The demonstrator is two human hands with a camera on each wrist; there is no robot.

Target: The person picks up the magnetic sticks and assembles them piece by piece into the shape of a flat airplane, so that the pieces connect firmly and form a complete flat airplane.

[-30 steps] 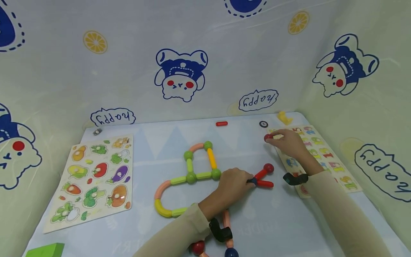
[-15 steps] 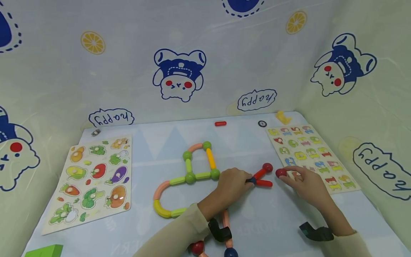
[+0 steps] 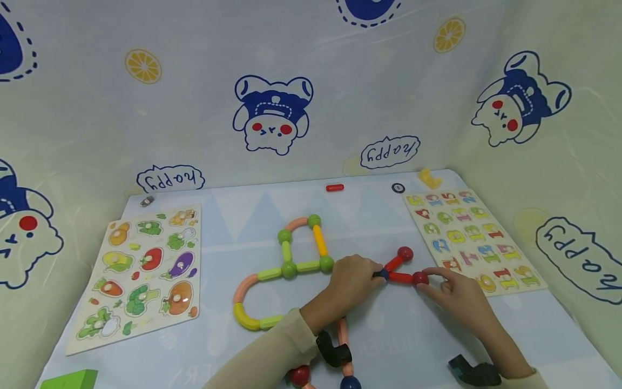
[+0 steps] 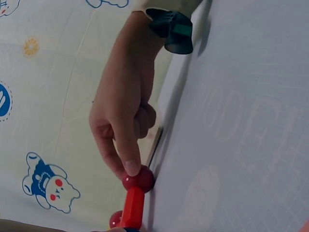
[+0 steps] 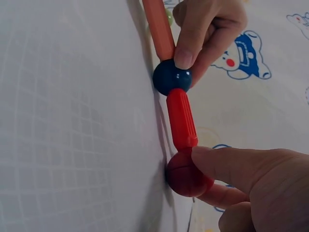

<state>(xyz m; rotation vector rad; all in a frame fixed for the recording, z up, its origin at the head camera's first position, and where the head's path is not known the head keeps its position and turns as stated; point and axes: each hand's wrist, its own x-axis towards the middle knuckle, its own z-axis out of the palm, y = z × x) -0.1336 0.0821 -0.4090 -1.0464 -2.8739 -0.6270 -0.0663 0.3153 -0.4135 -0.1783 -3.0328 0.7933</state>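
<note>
In the head view my left hand [image 3: 352, 281] lies over the middle of a stick-and-ball construction toy. Its thumb and finger pinch a dark blue ball [image 5: 171, 77], clear in the right wrist view. Two red rods spread from that ball: the upper rod [image 3: 394, 263] ends in one red ball [image 3: 405, 253]. At the end of the lower rod [image 3: 400, 277], my right hand [image 3: 459, 297] pinches a second red ball [image 3: 420, 278] between thumb and index finger, against the rod's tip. A peach rod [image 5: 160, 29] meets the blue ball on its other side.
Green balls [image 3: 289, 269] and green, peach and yellow rods form a linked outline left of my hands. A vegetable puzzle board [image 3: 133, 259] lies left, a number puzzle board [image 3: 466, 237] right. A loose red rod [image 3: 335, 187] lies at the back, a green block [image 3: 70, 380] front left.
My right hand has carried the red ball from beside the number board's left edge toward me, and it now meets the lower red rod's tip. My left hand has stayed put.
</note>
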